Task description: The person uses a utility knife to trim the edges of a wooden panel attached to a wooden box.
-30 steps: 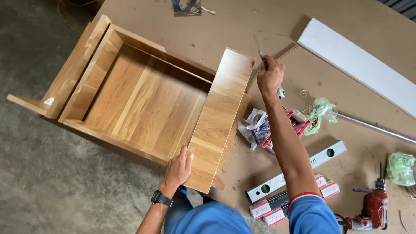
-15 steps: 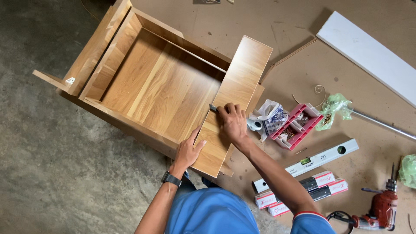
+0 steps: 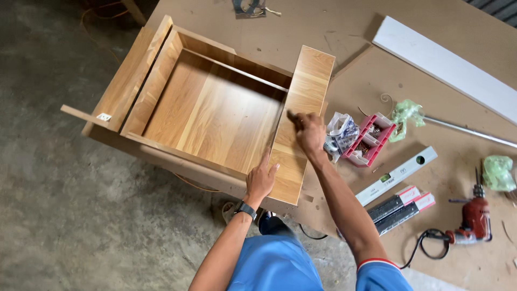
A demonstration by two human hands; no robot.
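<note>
The wooden cabinet (image 3: 215, 116) overhangs the table's (image 3: 377, 70) left edge; screw box (image 3: 369, 139), level (image 3: 396, 175) and drill (image 3: 474, 221) lie right.

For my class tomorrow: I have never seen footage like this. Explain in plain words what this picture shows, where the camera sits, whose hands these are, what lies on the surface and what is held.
There is no machine here. The camera sits on a person's head and looks down, so both arms belong to that person. The left hand, with a dark watch on its wrist, rests flat on the near end of a wooden box that lies open on a brown work table. The right hand holds a small dark tool, too small to identify, against the box's side board. To the right lie a red parts tray, a spirit level, a red power drill and a white board.
</note>
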